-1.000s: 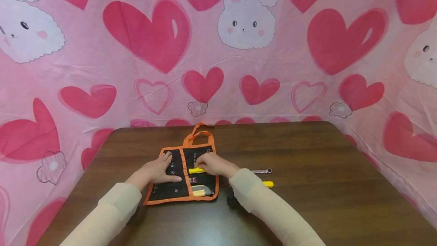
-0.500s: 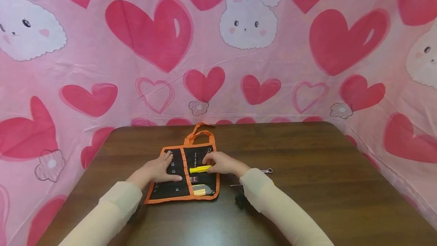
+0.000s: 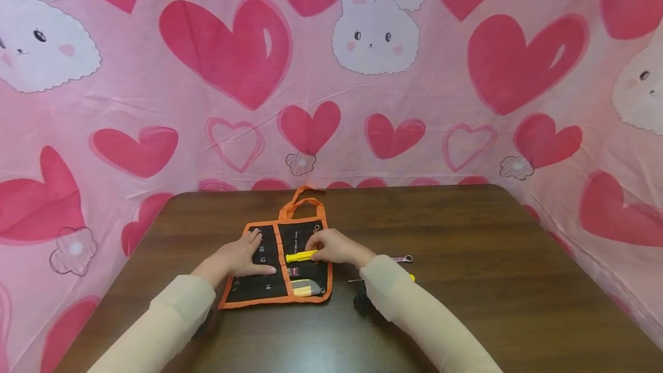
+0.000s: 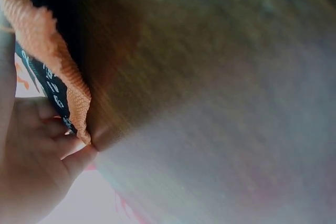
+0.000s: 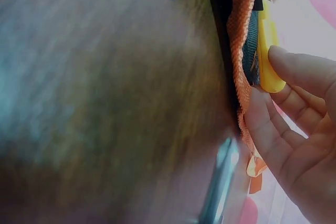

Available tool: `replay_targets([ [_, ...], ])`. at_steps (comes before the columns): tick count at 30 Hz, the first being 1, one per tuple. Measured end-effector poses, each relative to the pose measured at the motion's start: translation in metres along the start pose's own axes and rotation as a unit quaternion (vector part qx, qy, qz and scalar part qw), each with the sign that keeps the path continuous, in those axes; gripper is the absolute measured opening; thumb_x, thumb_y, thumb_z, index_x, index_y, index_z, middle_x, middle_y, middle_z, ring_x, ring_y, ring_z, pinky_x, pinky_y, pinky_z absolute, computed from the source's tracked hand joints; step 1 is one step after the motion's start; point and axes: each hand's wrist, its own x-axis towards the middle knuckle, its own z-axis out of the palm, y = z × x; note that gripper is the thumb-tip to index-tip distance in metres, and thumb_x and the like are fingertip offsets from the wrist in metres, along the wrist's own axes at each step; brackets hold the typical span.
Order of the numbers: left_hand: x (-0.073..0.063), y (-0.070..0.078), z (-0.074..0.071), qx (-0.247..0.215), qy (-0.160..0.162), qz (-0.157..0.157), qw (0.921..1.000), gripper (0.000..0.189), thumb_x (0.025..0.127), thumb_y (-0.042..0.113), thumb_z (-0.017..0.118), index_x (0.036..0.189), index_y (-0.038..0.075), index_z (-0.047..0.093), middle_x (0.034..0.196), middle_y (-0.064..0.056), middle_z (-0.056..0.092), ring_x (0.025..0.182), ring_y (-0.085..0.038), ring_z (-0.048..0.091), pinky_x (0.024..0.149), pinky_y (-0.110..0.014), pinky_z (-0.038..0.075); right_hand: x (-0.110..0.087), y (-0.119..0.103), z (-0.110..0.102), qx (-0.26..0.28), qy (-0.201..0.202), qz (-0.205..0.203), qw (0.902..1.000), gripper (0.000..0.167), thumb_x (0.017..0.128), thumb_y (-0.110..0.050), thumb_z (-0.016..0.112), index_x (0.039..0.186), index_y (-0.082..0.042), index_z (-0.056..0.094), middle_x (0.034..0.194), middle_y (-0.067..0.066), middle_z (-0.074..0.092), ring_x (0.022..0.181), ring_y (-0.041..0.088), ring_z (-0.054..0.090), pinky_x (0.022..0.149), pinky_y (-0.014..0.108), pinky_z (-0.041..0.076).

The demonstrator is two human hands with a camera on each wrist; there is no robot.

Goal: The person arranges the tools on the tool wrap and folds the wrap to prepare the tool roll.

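Note:
A black tool pouch with orange trim (image 3: 259,305) lies unrolled on the table. My left hand (image 3: 239,258) rests on its left half, fingers spread over the printed numbers. With my right hand (image 3: 335,246) I pinch the outer end of a yellow-handled screwdriver (image 3: 300,256); its shaft is hidden, apparently in a pouch pocket. The right wrist view shows my thumb on the yellow handle (image 5: 269,51), my other fingers at the orange edge. Below it in the pouch sit a small dark item with a pinkish label (image 3: 294,272) and a yellow-and-grey utility knife (image 3: 308,288).
Right of the pouch lie a ring-ended wrench (image 3: 404,259) and another screwdriver, its yellow handle (image 3: 412,277) partly behind my sleeve; its metal shaft (image 5: 220,177) shows in the right wrist view. Orange straps (image 3: 303,203) extend behind the pouch. A pink heart-patterned cloth hangs beyond the table.
My right hand has shifted right along the yellow handle to its outer end, then slightly back left. More of the handle shows. My left hand stays in place.

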Motion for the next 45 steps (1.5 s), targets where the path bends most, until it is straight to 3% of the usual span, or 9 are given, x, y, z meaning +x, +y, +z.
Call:
replay_targets([
  [11,-0.003,0.0,0.0,-0.002,-0.004,-0.003,1.0,0.11,0.07,0.072,0.058,0.141,-0.007,0.027,0.147,-0.024,0.02,0.133,-0.04,0.02,0.1,-0.056,0.027,0.007,-0.004,0.004,-0.007,0.002,-0.002,1.0,0.009,0.083,-0.009,0.069,0.09,-0.012,0.072,0.073,-0.008,0.061,0.058,0.009,0.055,0.056,0.021,0.048],
  [22,-0.001,-0.003,0.001,-0.009,0.001,-0.002,1.0,0.111,0.069,0.073,0.057,0.141,-0.007,0.027,0.147,-0.024,0.019,0.133,-0.04,0.02,0.1,-0.056,0.026,0.009,-0.007,0.006,-0.026,0.005,0.002,0.9996,0.01,0.082,-0.011,0.07,0.091,-0.012,0.073,0.077,-0.008,0.061,0.065,0.008,0.053,0.062,0.021,0.046],
  [28,0.001,-0.002,0.001,-0.009,0.003,0.001,1.0,0.112,0.069,0.074,0.056,0.141,-0.006,0.027,0.147,-0.024,0.02,0.133,-0.039,0.02,0.1,-0.055,0.027,0.005,-0.005,0.004,-0.022,0.002,0.008,0.9997,0.02,0.082,-0.015,0.071,0.102,-0.01,0.07,0.087,-0.006,0.062,0.071,0.008,0.054,0.066,0.021,0.047],
  [36,0.001,-0.002,0.002,-0.008,0.0,0.004,1.0,0.111,0.069,0.072,0.057,0.141,-0.007,0.027,0.147,-0.024,0.019,0.133,-0.04,0.02,0.1,-0.055,0.027,-0.009,-0.002,-0.012,0.003,0.026,0.003,0.9997,0.034,0.084,-0.018,0.069,0.114,-0.005,0.064,0.091,-0.001,0.062,0.08,0.012,0.054,0.07,0.025,0.048],
  [45,0.001,-0.002,0.002,-0.007,0.003,0.006,0.9999,0.11,0.07,0.072,0.057,0.141,-0.006,0.027,0.147,-0.024,0.02,0.133,-0.04,0.02,0.099,-0.056,0.027,-0.032,0.01,-0.038,0.042,0.065,0.014,0.9969,0.038,0.086,-0.018,0.067,0.12,-0.004,0.06,0.097,0.001,0.061,0.086,0.016,0.055,0.077,0.033,0.049],
])
